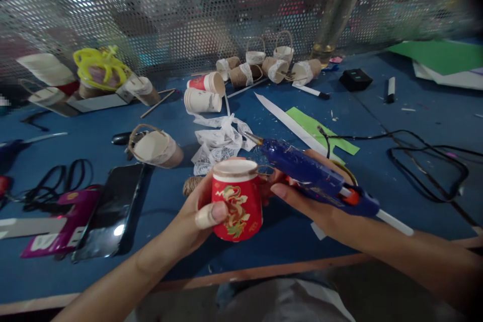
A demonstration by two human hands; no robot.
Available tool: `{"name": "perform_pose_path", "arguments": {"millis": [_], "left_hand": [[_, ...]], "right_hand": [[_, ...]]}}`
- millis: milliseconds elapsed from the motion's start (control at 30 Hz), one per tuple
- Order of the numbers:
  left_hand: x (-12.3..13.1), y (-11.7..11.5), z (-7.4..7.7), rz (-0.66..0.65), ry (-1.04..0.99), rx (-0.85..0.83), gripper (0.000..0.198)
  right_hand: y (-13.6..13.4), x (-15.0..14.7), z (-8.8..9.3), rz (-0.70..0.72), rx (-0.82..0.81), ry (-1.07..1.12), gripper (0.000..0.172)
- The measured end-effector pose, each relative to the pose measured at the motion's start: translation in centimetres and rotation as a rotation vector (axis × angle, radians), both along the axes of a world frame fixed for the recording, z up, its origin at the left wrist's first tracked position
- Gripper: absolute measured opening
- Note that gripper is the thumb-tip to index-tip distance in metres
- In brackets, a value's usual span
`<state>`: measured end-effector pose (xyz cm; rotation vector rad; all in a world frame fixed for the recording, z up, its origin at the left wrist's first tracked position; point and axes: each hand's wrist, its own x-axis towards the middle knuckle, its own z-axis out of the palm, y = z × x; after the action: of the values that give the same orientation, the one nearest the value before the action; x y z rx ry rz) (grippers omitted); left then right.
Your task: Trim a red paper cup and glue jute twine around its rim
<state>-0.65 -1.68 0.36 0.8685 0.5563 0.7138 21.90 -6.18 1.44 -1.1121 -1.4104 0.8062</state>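
My left hand (pixel 198 211) is closed around a red paper cup (pixel 237 204) printed with a gold dragon, held bottom up over the near edge of the blue table (pixel 396 126). My right hand (pixel 302 198) grips a blue hot glue gun (pixel 309 171), its metal nozzle pointing up and left just past the cup's top rim. A white glue stick juts out of the gun's back end. A ball of brown twine (pixel 190 184) peeks out behind my left hand.
White lace ribbon (pixel 219 143) lies behind the cup. Several paper cups and twine-wrapped cup baskets (pixel 156 147) sit further back. A dark phone (pixel 111 211), a pink package (pixel 64 224), black cables (pixel 426 153), green paper (pixel 317 128) and a metal mesh wall (pixel 188 5) surround them.
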Motion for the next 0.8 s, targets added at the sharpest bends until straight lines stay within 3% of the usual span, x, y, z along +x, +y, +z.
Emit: {"name": "perform_pose_path", "arguments": {"millis": [100,200,267,367,567,700,800], "left_hand": [[-0.4,-0.1,-0.2,0.038,0.046,0.025,0.062],[-0.6,-0.1,-0.2,0.097,0.088,0.02,0.062],[-0.7,0.0,0.0,0.133,0.09,-0.001,0.063],[-0.9,0.1,0.1,0.179,0.081,-0.043,0.057],[-0.8,0.5,0.4,0.126,0.05,-0.039,0.065],[-0.7,0.5,0.6,0.178,0.06,-0.004,0.063],[-0.6,0.4,0.7,0.203,0.068,0.01,0.059]], "right_hand": [[-0.1,0.0,-0.1,0.009,0.062,-0.02,0.026],[-0.2,0.6,-0.5,-0.02,0.086,-0.022,0.018],[-0.2,1.3,-0.7,-0.083,0.07,-0.061,0.014],[-0.2,2.0,-0.9,-0.028,-0.011,-0.1,0.01],[-0.2,1.7,-0.7,0.086,0.122,-0.053,0.023],[-0.1,1.9,-0.9,0.14,0.187,-0.11,0.032],[-0.3,2.3,-1.4,0.11,0.17,-0.169,0.029]]}}
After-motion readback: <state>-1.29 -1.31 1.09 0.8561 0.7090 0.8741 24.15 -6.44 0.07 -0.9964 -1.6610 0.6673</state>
